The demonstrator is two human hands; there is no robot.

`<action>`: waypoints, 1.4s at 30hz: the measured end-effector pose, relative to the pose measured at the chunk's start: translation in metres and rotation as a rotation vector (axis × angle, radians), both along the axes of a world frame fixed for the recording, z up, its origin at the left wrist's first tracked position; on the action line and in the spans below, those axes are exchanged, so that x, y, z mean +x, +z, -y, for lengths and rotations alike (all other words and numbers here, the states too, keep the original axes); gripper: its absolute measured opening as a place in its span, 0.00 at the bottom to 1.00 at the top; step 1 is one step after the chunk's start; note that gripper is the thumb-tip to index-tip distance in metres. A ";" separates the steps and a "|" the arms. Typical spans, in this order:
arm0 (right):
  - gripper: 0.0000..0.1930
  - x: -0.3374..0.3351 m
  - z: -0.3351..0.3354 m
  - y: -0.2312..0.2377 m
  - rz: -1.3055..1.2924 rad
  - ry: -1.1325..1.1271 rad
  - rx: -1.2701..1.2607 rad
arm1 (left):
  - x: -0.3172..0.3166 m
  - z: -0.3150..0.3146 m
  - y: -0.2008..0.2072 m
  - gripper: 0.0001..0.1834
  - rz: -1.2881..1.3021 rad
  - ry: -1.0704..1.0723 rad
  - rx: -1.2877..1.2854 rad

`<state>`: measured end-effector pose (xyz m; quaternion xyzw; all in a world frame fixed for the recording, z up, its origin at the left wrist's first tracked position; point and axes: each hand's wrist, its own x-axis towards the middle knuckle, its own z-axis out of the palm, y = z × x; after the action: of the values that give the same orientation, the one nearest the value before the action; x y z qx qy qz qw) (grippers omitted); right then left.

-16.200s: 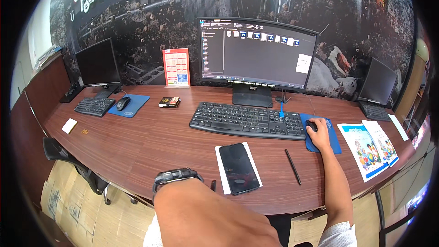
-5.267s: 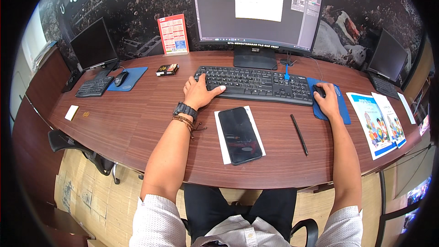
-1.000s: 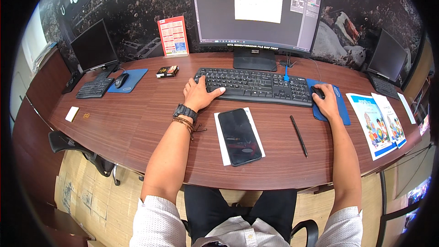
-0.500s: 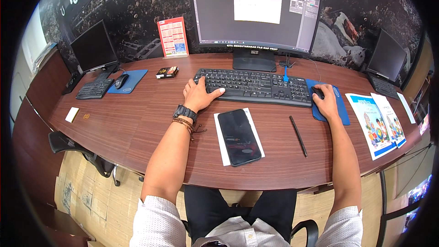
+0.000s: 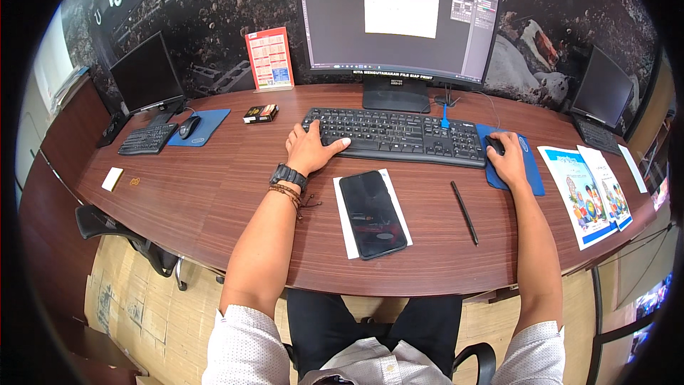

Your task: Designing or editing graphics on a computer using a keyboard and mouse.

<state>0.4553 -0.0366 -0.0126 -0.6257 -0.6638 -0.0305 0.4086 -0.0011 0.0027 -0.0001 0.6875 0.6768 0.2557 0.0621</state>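
My left hand (image 5: 307,147) rests on the left end of a black keyboard (image 5: 399,130), its thumb spread away from the fingers. A dark watch (image 5: 288,177) and brown bead bracelets (image 5: 286,192) circle that wrist. My right hand (image 5: 508,162) is closed over a black computer mouse (image 5: 493,144), mostly hidden under the fingers, on a blue mouse pad (image 5: 534,179). Behind the keyboard stands a curved monitor (image 5: 335,21) with a white rectangle in a dark editing window. Between my forearms, a black smartphone (image 5: 372,215) lies on a white sheet, with a black pen (image 5: 464,212) to its right.
Printed booklets (image 5: 578,199) lie at the desk's right edge, near another monitor (image 5: 605,90). To the left are a third monitor (image 5: 147,71), a small keyboard (image 5: 147,138) and a second mouse (image 5: 189,127). A small box (image 5: 261,113) sits before a red desk calendar (image 5: 269,58).
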 end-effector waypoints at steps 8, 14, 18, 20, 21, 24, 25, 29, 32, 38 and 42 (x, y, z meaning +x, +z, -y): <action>0.17 0.000 0.000 -0.001 0.000 -0.001 0.009 | 0.000 -0.001 -0.001 0.56 0.013 0.002 -0.003; 0.17 0.000 0.001 0.001 0.003 0.003 0.011 | 0.001 0.000 0.001 0.57 -0.028 0.010 -0.001; 0.17 -0.001 0.001 0.001 0.002 -0.005 0.009 | 0.002 0.002 0.003 0.57 -0.019 0.005 -0.008; 0.17 -0.002 0.002 0.002 0.003 -0.010 0.006 | 0.001 0.001 0.002 0.57 -0.016 0.005 -0.007; 0.17 -0.002 0.002 0.002 -0.001 -0.001 0.005 | 0.000 0.000 0.001 0.56 -0.002 -0.001 -0.005; 0.17 -0.001 0.002 0.002 -0.008 0.009 0.002 | 0.000 0.000 0.000 0.56 0.013 -0.008 -0.006; 0.17 -0.001 0.002 0.002 -0.011 0.010 0.001 | 0.000 0.000 0.001 0.56 0.014 -0.007 -0.009; 0.17 0.000 0.001 0.001 -0.004 0.002 -0.002 | 0.000 0.000 0.000 0.56 0.016 -0.008 -0.005; 0.17 0.000 0.000 0.001 0.008 -0.005 -0.008 | 0.000 0.000 0.001 0.56 0.015 -0.005 -0.018; 0.18 0.000 0.001 0.001 -0.002 -0.004 -0.011 | 0.000 0.000 0.001 0.57 0.014 -0.006 -0.008; 0.17 0.000 0.001 0.001 -0.002 0.002 -0.010 | 0.001 0.000 0.002 0.57 0.012 -0.001 -0.021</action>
<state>0.4554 -0.0373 -0.0117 -0.6272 -0.6641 -0.0265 0.4061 -0.0004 0.0025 0.0019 0.6857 0.6786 0.2528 0.0735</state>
